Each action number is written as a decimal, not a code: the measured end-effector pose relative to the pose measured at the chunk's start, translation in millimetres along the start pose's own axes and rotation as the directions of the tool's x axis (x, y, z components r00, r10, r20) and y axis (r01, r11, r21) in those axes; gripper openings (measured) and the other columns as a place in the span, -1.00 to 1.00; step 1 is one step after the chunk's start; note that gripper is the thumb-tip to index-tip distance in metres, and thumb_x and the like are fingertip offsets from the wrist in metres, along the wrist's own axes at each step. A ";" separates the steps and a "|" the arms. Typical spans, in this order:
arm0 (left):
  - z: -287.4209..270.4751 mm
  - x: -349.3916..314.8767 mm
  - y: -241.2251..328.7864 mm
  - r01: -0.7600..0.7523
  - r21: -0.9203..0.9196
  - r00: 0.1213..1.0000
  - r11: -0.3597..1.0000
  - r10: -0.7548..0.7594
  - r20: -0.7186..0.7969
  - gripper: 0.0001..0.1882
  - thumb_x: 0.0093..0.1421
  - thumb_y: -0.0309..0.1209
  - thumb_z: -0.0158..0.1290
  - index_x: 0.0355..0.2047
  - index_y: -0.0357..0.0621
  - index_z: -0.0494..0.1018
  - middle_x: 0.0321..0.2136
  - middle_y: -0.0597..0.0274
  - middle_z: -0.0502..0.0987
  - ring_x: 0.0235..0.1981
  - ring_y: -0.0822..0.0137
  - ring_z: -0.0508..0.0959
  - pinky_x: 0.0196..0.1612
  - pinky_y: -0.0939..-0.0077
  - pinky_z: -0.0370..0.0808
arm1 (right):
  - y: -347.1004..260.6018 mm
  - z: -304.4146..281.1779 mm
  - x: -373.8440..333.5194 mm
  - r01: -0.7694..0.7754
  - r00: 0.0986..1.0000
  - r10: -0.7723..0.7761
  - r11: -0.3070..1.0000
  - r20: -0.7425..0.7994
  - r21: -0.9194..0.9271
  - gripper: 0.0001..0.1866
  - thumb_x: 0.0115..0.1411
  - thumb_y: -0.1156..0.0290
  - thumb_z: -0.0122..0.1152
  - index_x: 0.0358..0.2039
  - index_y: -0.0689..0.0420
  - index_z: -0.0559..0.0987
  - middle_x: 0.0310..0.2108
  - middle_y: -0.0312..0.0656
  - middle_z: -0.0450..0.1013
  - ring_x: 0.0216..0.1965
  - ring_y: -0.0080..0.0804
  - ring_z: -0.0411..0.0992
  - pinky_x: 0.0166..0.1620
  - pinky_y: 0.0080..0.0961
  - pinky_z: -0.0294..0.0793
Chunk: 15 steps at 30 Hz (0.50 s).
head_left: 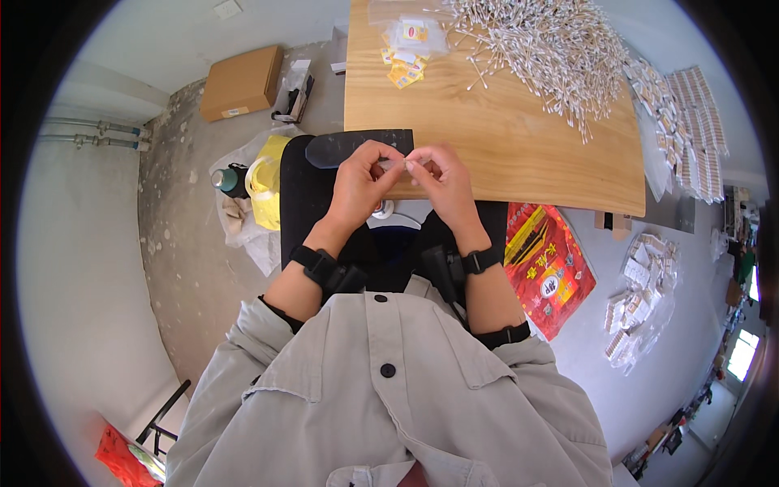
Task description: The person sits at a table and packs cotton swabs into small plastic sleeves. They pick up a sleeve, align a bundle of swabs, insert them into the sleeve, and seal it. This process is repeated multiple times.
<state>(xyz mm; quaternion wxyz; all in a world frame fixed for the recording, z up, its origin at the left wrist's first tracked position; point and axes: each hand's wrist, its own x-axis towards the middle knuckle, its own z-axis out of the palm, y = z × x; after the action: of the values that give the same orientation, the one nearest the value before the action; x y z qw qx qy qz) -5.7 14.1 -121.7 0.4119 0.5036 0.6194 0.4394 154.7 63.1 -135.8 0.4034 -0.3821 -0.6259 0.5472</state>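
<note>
Near the front left edge of a wooden table (519, 158), my left hand (362, 185) and my right hand (446, 185) meet with fingertips pinched together. Between them is something small and pale, too tiny to identify. Both hands are closed, thumbs against forefingers. Beside my left hand, a dark flat piece (357, 148) covers the table's corner. A large heap of cotton swabs (552, 53) spreads over the far right of the tabletop. To its left lie clear plastic bags (422, 39) and small yellow printed cards (403, 75).
Packed swab bundles (696, 130) stand right of the table; more bagged packs (641, 296) lie on the floor. A red printed bag (550, 268) is below the table's front edge. At left are a cardboard box (241, 84), a yellow bag (266, 183) and a bottle (222, 180).
</note>
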 end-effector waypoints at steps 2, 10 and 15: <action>0.7 1.0 -0.6 0.000 -0.024 1.000 1.000 0.000 0.007 -0.86 0.21 -0.50 0.17 -0.22 -0.20 0.54 -0.36 0.44 0.50 -0.49 0.70 0.35 -0.43 0.78 0.34 | 1.3 0.1 0.6 -0.003 1.000 0.003 1.000 -0.002 0.030 -0.91 0.17 0.56 0.26 -0.29 0.21 0.57 -0.30 -0.24 0.40 -0.46 -0.54 0.46 -0.41 -0.65 0.40; 3.2 2.9 -19.5 -0.027 -0.195 0.999 0.980 0.023 -0.024 -0.85 0.21 -0.45 0.18 -0.21 -0.16 0.55 -0.69 0.43 0.39 -0.71 0.68 0.30 -0.66 0.68 0.21 | 2.4 -0.4 1.2 -0.050 0.999 0.050 0.999 -0.006 0.019 -0.89 0.18 0.54 0.26 -0.26 0.21 0.57 -0.28 -0.22 0.41 -0.46 -0.55 0.46 -0.41 -0.65 0.40; 2.9 2.0 -18.7 -0.013 -0.193 0.999 0.981 0.004 -0.049 -0.87 0.21 -0.46 0.18 -0.23 -0.14 0.55 -0.72 0.44 0.37 -0.73 0.69 0.29 -0.67 0.69 0.19 | 1.9 -0.2 -0.1 -0.052 0.998 0.054 0.996 -0.020 0.077 -0.87 0.16 0.54 0.28 -0.25 0.20 0.58 -0.28 -0.21 0.41 -0.46 -0.54 0.46 -0.39 -0.65 0.42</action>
<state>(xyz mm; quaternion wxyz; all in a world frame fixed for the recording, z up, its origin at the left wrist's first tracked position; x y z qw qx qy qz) -8.1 14.5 -140.7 0.4418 0.4531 0.5815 0.5112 155.0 63.3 -137.7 0.4100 -0.3890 -0.5898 0.5768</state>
